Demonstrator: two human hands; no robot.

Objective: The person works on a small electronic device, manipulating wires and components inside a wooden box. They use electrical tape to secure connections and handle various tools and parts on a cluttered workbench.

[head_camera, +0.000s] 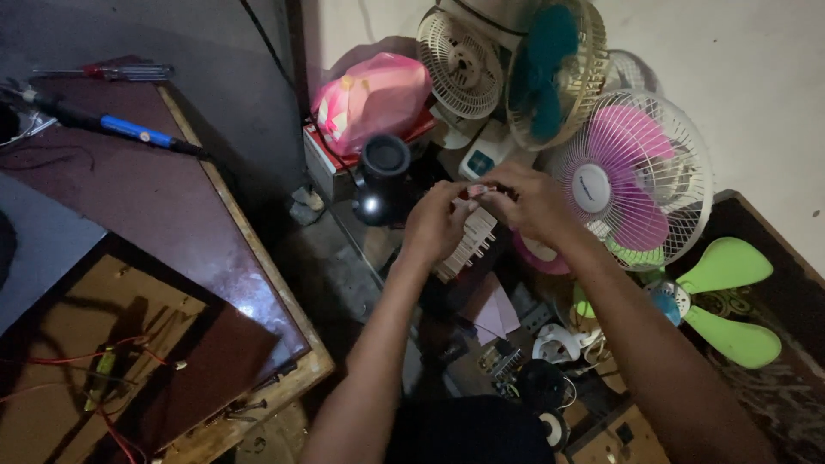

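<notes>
**Two hands pinched on one small pink part, mid-frame**

Both hands meet above the floor clutter, right of the desk (172,206). Left hand (436,222) and right hand (531,203) each have fingertips closed on a small pink part (478,190), one hand per end. The part sits between the two grips, so neither hand is nearer. Its long axis runs roughly left-right across the view, about level; which end leads I can't tell, it's too small and dim.

Just under the hands: a white slatted piece (468,245). Black cylindrical object (383,176) just left of the left hand. Pink-bladed fan (632,176) just right of the right hand. Screwdriver (129,71) well apart, at the far end of the desk.
</notes>
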